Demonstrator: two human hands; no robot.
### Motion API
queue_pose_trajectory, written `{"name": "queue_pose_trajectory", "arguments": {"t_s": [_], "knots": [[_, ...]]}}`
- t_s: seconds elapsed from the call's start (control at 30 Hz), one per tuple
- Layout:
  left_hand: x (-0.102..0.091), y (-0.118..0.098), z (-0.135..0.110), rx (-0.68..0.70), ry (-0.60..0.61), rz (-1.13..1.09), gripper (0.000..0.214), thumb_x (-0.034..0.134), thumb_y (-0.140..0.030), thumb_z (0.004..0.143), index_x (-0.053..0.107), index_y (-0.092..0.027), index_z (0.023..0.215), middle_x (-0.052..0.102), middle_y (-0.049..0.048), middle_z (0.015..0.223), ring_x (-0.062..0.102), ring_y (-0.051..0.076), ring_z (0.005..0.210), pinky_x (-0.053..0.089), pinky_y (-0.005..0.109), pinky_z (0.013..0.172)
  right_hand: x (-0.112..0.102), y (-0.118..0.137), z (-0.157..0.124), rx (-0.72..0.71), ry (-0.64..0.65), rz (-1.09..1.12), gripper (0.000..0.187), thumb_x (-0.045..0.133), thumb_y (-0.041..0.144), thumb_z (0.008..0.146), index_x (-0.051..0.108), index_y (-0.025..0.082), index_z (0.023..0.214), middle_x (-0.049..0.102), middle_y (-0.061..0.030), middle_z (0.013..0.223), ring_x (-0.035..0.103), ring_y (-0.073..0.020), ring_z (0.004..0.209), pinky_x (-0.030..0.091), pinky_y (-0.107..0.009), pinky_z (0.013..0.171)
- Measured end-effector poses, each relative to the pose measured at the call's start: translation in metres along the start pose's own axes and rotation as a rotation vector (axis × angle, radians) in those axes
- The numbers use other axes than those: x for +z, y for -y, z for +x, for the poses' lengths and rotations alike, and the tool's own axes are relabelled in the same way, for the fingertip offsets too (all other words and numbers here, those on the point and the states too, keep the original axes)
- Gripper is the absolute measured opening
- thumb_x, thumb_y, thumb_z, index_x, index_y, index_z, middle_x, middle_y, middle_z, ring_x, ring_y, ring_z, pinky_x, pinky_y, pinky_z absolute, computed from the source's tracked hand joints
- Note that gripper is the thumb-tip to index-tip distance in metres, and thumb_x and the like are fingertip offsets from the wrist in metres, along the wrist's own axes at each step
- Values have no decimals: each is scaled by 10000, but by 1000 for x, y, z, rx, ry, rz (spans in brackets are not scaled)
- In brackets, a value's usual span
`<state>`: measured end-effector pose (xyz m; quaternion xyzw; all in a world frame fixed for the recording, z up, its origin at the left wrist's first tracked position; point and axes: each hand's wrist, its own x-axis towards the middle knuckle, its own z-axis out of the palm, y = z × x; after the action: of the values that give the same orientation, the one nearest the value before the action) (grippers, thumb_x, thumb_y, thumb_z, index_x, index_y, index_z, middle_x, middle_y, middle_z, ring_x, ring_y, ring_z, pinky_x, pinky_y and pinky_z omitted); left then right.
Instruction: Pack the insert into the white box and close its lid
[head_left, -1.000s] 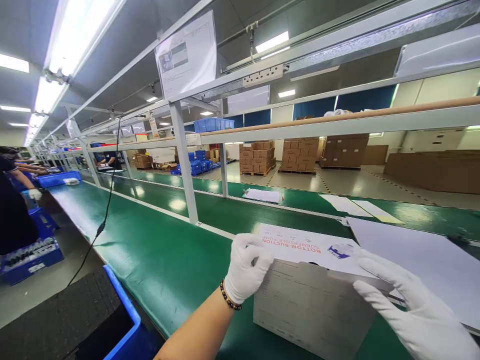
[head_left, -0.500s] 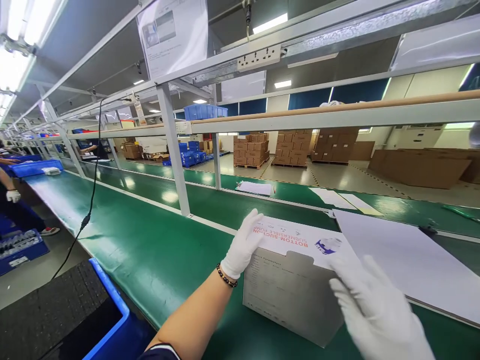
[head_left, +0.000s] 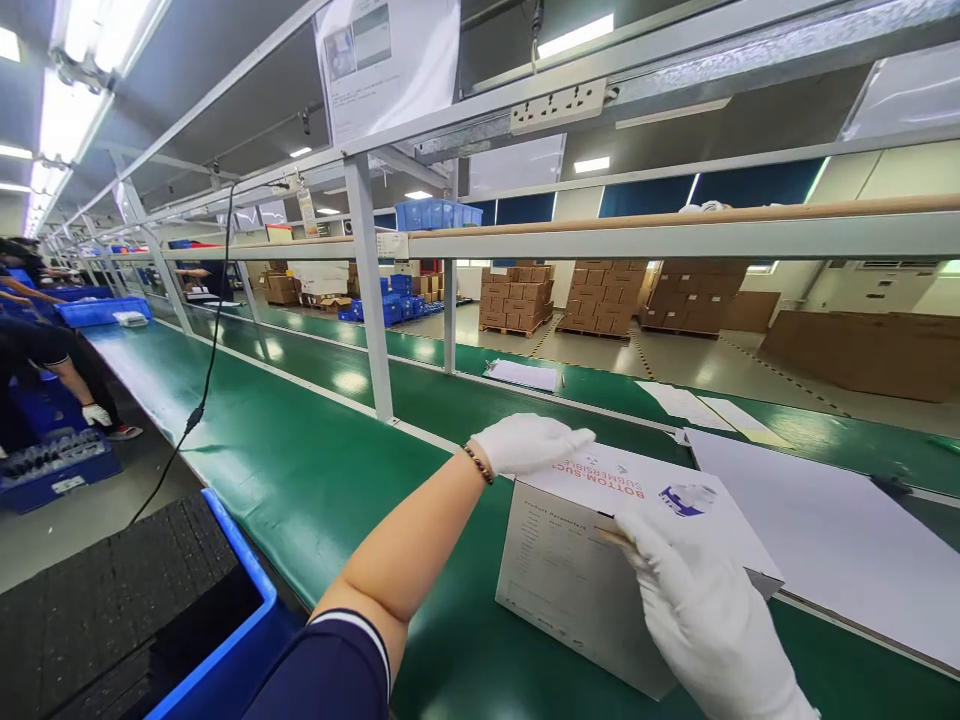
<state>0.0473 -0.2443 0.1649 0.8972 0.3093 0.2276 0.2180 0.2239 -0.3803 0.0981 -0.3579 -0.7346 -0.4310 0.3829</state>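
A printed pump carton stands on the green bench, its lid lowered over the top. Red lettering reading "BOTTOM SUC…" and "SUBMERSIBLE" and a blue pump picture are on the lid. My left hand, in a white glove, lies across the lid's far left corner with fingers stretched out. At the lid's front edge, my gloved right hand has its fingers bent together on the front flap, beside a small strip of bare brown cardboard. The fingers hide most of the flap there.
A blue crate of black foam-like sheets stands at lower left. A large white sheet lies right of the carton. A black cable hangs at left. A metal upright rises behind the bench; a co-worker bends at far left.
My left hand has turned and moved onto the lid, fingers now pointing right. The right hand has come in to the carton's front edge, where the tab lay visible before. The view has swung slightly left.
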Motion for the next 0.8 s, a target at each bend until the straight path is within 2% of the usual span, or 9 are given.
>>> {"name": "queue_pose_trajectory", "arguments": {"t_s": [0.03,0.1,0.17,0.27,0.4,0.47,0.57,0.7,0.8], "knots": [[2,-3,5,21,25,52,451,426,-592,887,737,-274,960,723,70,1015,663,296,937,483,422,900,1,-2,-1,18,11,10,461,453,61,881,485,186,1323,673,-101,1052,651,-216,906,517,-324,758],[5,-6,12,46,44,95,392,525,-586,837,726,-304,1021,718,70,982,661,297,895,483,414,882,5,-3,-1,53,50,-46,412,475,120,909,523,179,1314,674,-102,1067,653,-221,852,512,-327,699],[8,-8,13,44,45,96,431,554,-591,814,697,-326,1122,706,77,1022,648,308,948,465,420,913,9,-3,2,65,92,-164,256,499,225,941,627,142,1146,680,-120,1035,645,-245,804,488,-349,640],[8,-8,11,28,87,136,500,481,-583,859,626,-326,1262,678,97,1138,610,331,1064,432,449,960,8,-1,7,67,71,-233,225,514,299,956,640,112,948,681,-138,960,628,-265,785,466,-366,635],[5,-10,10,22,150,199,494,417,-526,916,557,-319,1342,630,97,1257,577,324,1140,408,456,999,0,-2,6,-21,61,-9,125,509,174,942,588,141,1033,662,-127,968,621,-241,804,485,-351,678],[4,-11,11,25,164,223,487,401,-503,931,533,-324,1364,619,93,1279,573,315,1149,407,442,1002,-3,-5,6,11,88,87,155,480,153,946,586,195,1052,659,-94,991,626,-209,799,498,-331,685],[5,-12,10,18,165,259,483,385,-497,935,515,-345,1375,619,88,1275,587,327,1118,424,450,966,-1,-10,9,209,177,55,233,436,290,977,567,231,1161,648,-93,1090,644,-223,861,523,-348,700],[7,-10,10,39,150,297,488,353,-494,947,503,-339,1384,630,83,1250,596,317,1087,429,430,942,-1,-11,15,433,207,-92,568,351,551,958,444,147,1347,547,-213,1279,632,-351,977,536,-471,725],[5,-2,8,134,144,332,471,386,-421,950,514,-280,1381,633,88,1252,588,282,1090,416,377,960,-12,-1,6,357,99,-114,347,492,364,941,510,161,1222,543,-227,1254,603,-373,1021,503,-532,822]]}}
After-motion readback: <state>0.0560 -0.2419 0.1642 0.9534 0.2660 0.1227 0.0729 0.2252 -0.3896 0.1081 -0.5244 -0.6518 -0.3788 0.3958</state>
